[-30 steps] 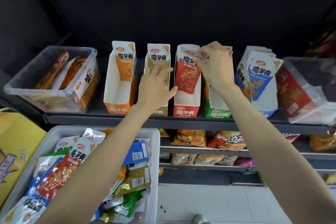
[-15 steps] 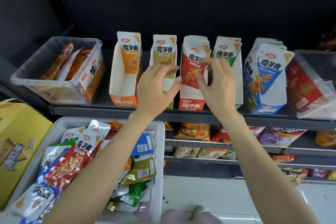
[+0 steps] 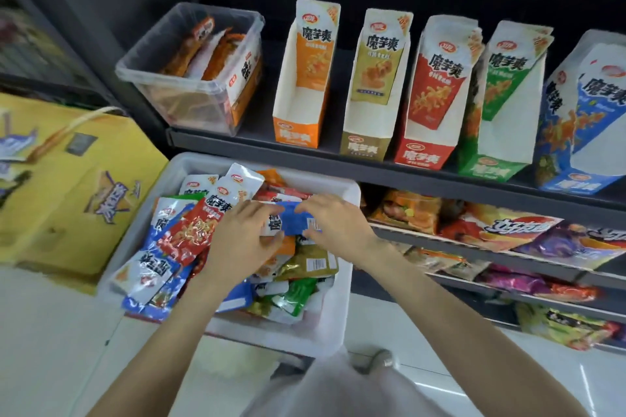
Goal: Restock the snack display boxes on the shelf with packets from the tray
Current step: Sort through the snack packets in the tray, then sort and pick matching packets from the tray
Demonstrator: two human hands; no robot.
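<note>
A white tray (image 3: 342, 322) below the shelf holds several mixed snack packets. Both hands are over its middle. My left hand (image 3: 238, 242) and my right hand (image 3: 333, 223) together pinch a blue-and-white packet (image 3: 292, 221) lifted slightly off the pile. On the dark shelf (image 3: 305, 154) stand several display boxes: orange (image 3: 298, 132), olive (image 3: 364, 145), red (image 3: 423, 154), green (image 3: 494, 166) and blue (image 3: 576, 179). The orange and olive boxes look nearly empty; each shows one packet at the back.
A clear plastic bin (image 3: 189, 101) with orange packets sits at the shelf's left end. A yellow carton (image 3: 67, 186) with a handle stands left of the tray. Lower shelves (image 3: 491, 247) on the right carry bagged snacks. A white floor lies below.
Both hands have come down from the red and green display boxes on the shelf into the tray and taken hold of a blue packet. The camera has tilted downward.
</note>
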